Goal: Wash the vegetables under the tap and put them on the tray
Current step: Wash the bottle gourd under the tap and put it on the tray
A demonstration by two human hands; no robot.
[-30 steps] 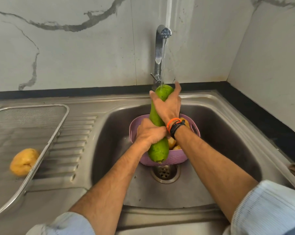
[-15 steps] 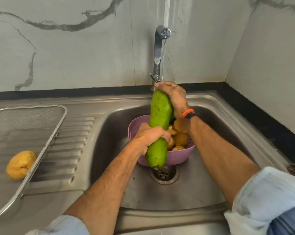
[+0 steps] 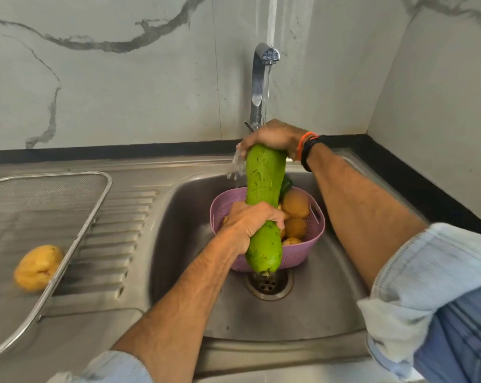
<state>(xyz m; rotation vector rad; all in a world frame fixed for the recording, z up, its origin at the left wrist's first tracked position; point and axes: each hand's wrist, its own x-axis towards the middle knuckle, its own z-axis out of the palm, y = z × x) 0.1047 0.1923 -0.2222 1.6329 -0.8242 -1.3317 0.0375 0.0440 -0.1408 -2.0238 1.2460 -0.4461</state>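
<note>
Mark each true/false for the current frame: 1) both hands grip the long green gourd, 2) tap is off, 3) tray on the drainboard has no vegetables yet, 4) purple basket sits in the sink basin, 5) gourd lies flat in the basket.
1) True. The left hand grips the long green gourd round its lower half and the right hand holds its top end.
2) False. Water runs from the tap and splashes off the gourd's top.
3) False. One yellow vegetable already lies in the mesh tray.
4) True. The purple basket sits in the sink, just behind the drain.
5) False. The gourd is held nearly upright above the basket.
</note>
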